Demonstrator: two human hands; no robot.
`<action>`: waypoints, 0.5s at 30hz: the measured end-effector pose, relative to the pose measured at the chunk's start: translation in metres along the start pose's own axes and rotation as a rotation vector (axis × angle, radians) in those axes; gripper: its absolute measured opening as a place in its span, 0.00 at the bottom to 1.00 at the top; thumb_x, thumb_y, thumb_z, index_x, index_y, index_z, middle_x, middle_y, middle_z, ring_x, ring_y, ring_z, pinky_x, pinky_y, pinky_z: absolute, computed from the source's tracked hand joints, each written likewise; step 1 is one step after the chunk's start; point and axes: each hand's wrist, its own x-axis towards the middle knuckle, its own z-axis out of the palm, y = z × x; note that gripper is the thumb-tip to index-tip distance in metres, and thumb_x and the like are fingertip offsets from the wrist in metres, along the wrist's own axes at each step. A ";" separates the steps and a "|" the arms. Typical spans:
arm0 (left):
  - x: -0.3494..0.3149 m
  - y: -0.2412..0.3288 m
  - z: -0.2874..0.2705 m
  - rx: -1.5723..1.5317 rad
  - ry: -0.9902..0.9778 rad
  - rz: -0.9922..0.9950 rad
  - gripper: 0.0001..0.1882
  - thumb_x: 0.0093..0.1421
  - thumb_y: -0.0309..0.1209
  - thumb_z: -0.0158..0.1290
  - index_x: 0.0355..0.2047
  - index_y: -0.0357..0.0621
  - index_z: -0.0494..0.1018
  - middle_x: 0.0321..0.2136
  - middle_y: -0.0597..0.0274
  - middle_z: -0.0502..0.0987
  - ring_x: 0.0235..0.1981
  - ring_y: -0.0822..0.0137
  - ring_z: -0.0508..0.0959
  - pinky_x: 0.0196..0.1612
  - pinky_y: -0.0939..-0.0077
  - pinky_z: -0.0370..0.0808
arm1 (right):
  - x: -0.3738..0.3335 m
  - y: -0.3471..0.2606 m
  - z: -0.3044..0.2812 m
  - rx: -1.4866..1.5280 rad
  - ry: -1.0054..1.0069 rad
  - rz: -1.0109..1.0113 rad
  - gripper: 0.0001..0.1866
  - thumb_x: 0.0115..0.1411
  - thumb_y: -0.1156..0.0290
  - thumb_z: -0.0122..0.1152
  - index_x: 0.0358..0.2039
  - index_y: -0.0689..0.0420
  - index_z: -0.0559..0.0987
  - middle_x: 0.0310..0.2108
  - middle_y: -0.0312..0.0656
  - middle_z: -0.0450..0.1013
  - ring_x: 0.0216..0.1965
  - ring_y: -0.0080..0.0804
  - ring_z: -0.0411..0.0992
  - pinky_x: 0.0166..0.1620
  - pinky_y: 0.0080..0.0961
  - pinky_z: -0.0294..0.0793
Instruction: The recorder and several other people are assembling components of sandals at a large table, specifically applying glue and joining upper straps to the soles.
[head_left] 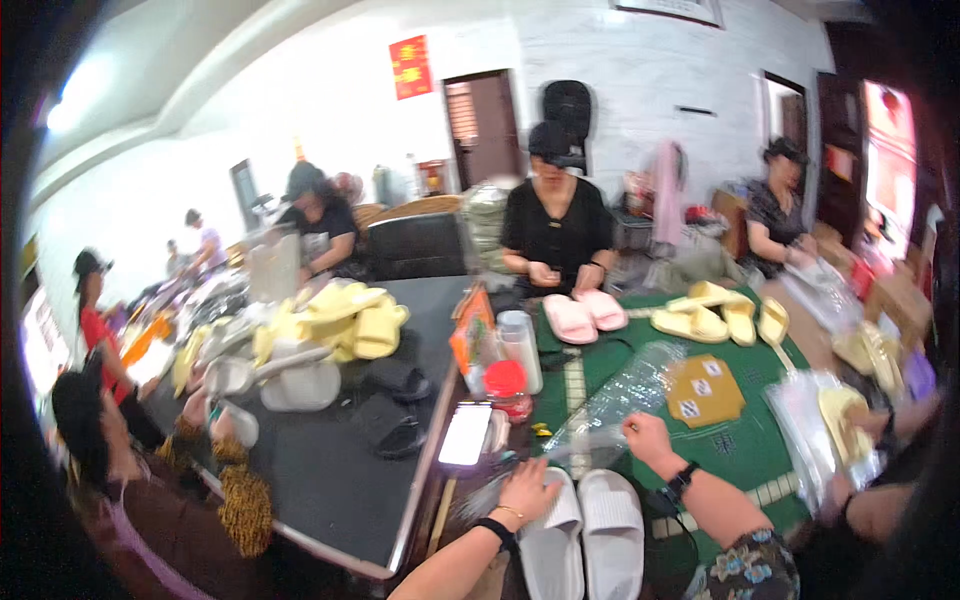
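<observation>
A pair of pale grey slippers (pixel 612 535) lies on the near edge of the table, right in front of me. My left hand (pixel 527 495) rests with its fingers stretched out beside the left slipper, over some clear plastic. My right hand (pixel 650 441) is closed, its fingertips pinching the near end of a clear plastic bag (pixel 625 393). The bag stretches away across the green mat (pixel 640 480), crinkled and shiny. Just beyond my right hand sits a brown cardboard piece (pixel 708 391) with small white labels.
A lit phone (pixel 465 434), a red-lidded jar (pixel 507 390) and a clear bottle (pixel 520 350) stand left of the mat. Pink slippers (pixel 585 315) and yellow slippers (pixel 705 318) lie farther back. Co-workers sit around; one at right handles a yellow slipper (pixel 845 425). Slippers cover part of a dark table (pixel 330 480).
</observation>
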 end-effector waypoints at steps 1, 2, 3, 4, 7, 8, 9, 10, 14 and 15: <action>0.002 -0.011 0.009 -0.009 0.020 0.016 0.38 0.61 0.54 0.43 0.64 0.44 0.55 0.63 0.43 0.58 0.63 0.46 0.60 0.62 0.47 0.59 | 0.002 -0.005 0.001 0.060 0.001 0.017 0.06 0.52 0.69 0.57 0.26 0.58 0.78 0.28 0.50 0.75 0.32 0.51 0.73 0.36 0.41 0.72; 0.007 -0.018 0.012 -0.022 0.029 0.038 0.38 0.61 0.54 0.43 0.64 0.43 0.55 0.63 0.43 0.58 0.63 0.45 0.60 0.62 0.48 0.59 | 0.005 -0.008 0.000 0.117 0.009 0.038 0.07 0.53 0.69 0.56 0.27 0.58 0.78 0.28 0.50 0.75 0.32 0.51 0.73 0.35 0.42 0.72; 0.008 -0.023 0.016 -0.038 0.033 0.053 0.38 0.61 0.55 0.43 0.64 0.43 0.55 0.63 0.43 0.58 0.63 0.45 0.60 0.62 0.49 0.59 | 0.006 -0.008 0.002 0.100 0.022 0.051 0.07 0.54 0.69 0.55 0.27 0.58 0.78 0.28 0.51 0.75 0.32 0.52 0.73 0.35 0.42 0.72; 0.009 -0.020 0.012 -0.020 0.017 0.043 0.38 0.61 0.54 0.43 0.64 0.42 0.55 0.63 0.43 0.58 0.63 0.45 0.60 0.62 0.49 0.59 | 0.009 -0.005 0.002 0.081 0.034 0.068 0.07 0.55 0.69 0.54 0.28 0.59 0.77 0.28 0.51 0.75 0.32 0.52 0.73 0.34 0.42 0.71; 0.013 -0.016 0.007 0.020 0.023 0.048 0.37 0.61 0.52 0.44 0.64 0.41 0.56 0.63 0.43 0.59 0.63 0.45 0.60 0.63 0.52 0.58 | 0.013 0.000 0.002 0.174 0.108 0.091 0.07 0.56 0.69 0.53 0.28 0.59 0.76 0.27 0.52 0.74 0.31 0.54 0.73 0.33 0.42 0.71; 0.012 -0.012 0.002 -0.001 0.022 0.047 0.37 0.61 0.51 0.45 0.63 0.40 0.56 0.62 0.42 0.59 0.63 0.44 0.60 0.63 0.53 0.58 | 0.013 -0.001 0.002 0.228 0.139 0.103 0.07 0.56 0.70 0.53 0.28 0.59 0.76 0.27 0.52 0.74 0.30 0.54 0.73 0.32 0.41 0.71; 0.013 -0.009 -0.001 0.003 0.030 0.067 0.37 0.61 0.51 0.45 0.63 0.40 0.56 0.62 0.42 0.60 0.63 0.44 0.60 0.63 0.54 0.59 | 0.014 0.000 0.001 0.249 0.157 0.133 0.06 0.55 0.72 0.52 0.28 0.60 0.75 0.26 0.52 0.74 0.29 0.54 0.73 0.31 0.40 0.71; 0.014 -0.009 -0.001 -0.005 0.017 0.071 0.37 0.61 0.51 0.45 0.63 0.40 0.56 0.62 0.42 0.60 0.63 0.44 0.60 0.63 0.54 0.59 | 0.014 0.003 0.001 0.270 0.175 0.157 0.05 0.55 0.73 0.52 0.28 0.60 0.75 0.25 0.52 0.74 0.28 0.53 0.73 0.31 0.39 0.71; 0.005 -0.010 0.000 0.003 -0.002 0.045 0.36 0.62 0.50 0.44 0.63 0.40 0.55 0.62 0.41 0.60 0.63 0.43 0.60 0.63 0.53 0.58 | 0.018 0.008 0.000 0.393 0.206 0.213 0.05 0.55 0.75 0.50 0.26 0.61 0.74 0.22 0.49 0.74 0.23 0.45 0.75 0.28 0.35 0.71; 0.003 -0.013 0.000 0.010 -0.014 0.035 0.36 0.62 0.50 0.44 0.63 0.40 0.55 0.62 0.41 0.60 0.63 0.43 0.60 0.63 0.53 0.58 | 0.019 0.005 -0.001 0.470 0.207 0.284 0.05 0.56 0.75 0.51 0.25 0.61 0.74 0.21 0.47 0.74 0.21 0.40 0.75 0.26 0.33 0.72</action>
